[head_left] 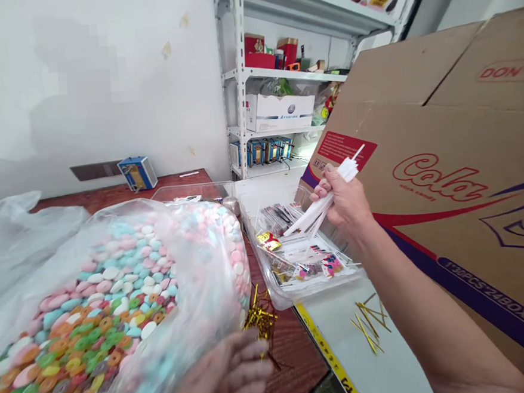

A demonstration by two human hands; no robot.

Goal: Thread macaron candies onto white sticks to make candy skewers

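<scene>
My right hand (345, 199) is closed around a bundle of thin white sticks (308, 217), raised above a clear plastic tray (280, 297). Inside the tray lie small printed packets (327, 264) and a yellow-and-red wrapper (268, 240). At the bottom middle, blurred by motion, my left hand (229, 372) has its fingers stretched out and holds nothing that I can see. It is beside a large clear plastic bag (200, 284) of pastel candies (132, 271) and colourful ring candies (84, 346). Gold twist ties (259, 316) lie in a pile just beyond its fingertips.
A large cardboard box (441, 130) stands close on the right, behind my forearm. More gold ties (370, 320) lie on the white surface, near a yellow strip (321, 345). A blue box (138, 173) sits by the wall, and metal shelves (239, 78) with boxes stand behind.
</scene>
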